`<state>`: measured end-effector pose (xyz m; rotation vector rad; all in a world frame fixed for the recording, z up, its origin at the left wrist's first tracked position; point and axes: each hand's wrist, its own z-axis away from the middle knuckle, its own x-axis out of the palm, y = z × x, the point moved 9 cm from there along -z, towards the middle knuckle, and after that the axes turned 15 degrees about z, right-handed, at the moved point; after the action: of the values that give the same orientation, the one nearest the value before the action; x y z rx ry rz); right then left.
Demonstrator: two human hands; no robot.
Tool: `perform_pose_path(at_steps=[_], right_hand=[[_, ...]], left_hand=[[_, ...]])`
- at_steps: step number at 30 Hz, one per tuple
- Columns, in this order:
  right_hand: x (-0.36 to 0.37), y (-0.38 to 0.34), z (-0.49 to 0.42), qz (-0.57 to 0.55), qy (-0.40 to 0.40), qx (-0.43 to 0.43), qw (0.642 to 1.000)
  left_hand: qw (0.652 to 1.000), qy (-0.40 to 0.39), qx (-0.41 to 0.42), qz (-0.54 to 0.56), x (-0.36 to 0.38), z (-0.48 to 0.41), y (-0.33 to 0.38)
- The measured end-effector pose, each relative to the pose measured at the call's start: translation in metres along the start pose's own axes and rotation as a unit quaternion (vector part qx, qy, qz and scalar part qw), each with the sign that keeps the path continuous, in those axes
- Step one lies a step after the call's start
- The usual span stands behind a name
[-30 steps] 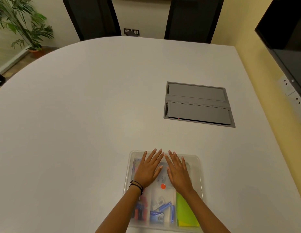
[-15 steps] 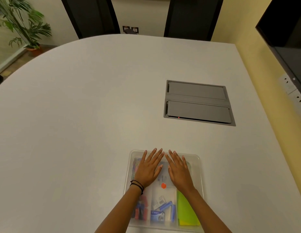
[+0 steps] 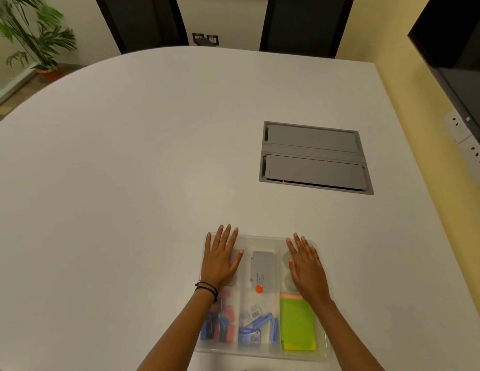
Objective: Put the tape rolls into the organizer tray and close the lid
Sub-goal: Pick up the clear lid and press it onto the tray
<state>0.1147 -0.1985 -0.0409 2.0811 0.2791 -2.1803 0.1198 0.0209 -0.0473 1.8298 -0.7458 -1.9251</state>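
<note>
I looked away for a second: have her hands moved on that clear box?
Yes. The left hand and right hand slid apart from the lid's middle toward its side edges.

An office meeting room — a large white conference table (image 3: 153,170) with a grey flip-up cable box (image 3: 315,158) set into it, dark chairs (image 3: 306,22) along the top, a wall screen (image 3: 458,49) upper right, a potted plant (image 3: 27,33) upper left.
</note>
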Motion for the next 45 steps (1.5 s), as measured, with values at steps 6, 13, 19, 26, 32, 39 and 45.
perform_pose_path(at_steps=[6,13,19,26,32,39,45], right_hand=[[0.003,0.002,-0.002,-0.018,-0.004,-0.004,1.0],[0.003,0.0,0.0,0.007,0.0,-0.005,1.0],[0.002,0.0,0.001,0.015,-0.005,-0.004,1.0],[0.004,-0.001,0.003,0.01,-0.032,-0.006,0.999],[-0.006,0.008,0.04,-0.066,0.006,0.084,0.994],[0.006,0.003,0.09,-0.023,-0.014,0.103,0.994],[0.012,-0.02,0.125,0.042,-0.03,0.069,0.996]], left_hand=[[1.0,-0.008,-0.003,0.013,0.003,-0.003,0.0],[1.0,-0.026,-0.001,0.014,0.004,-0.002,0.0],[0.999,-0.045,0.004,0.003,0.004,0.001,0.001],[1.0,-0.014,-0.024,-0.012,-0.008,0.029,-0.004],[0.999,-0.004,-0.051,0.002,-0.007,0.068,-0.016],[0.998,0.01,-0.057,0.007,-0.001,0.106,-0.012],[0.997,0.021,-0.078,0.009,-0.001,0.112,-0.015]])
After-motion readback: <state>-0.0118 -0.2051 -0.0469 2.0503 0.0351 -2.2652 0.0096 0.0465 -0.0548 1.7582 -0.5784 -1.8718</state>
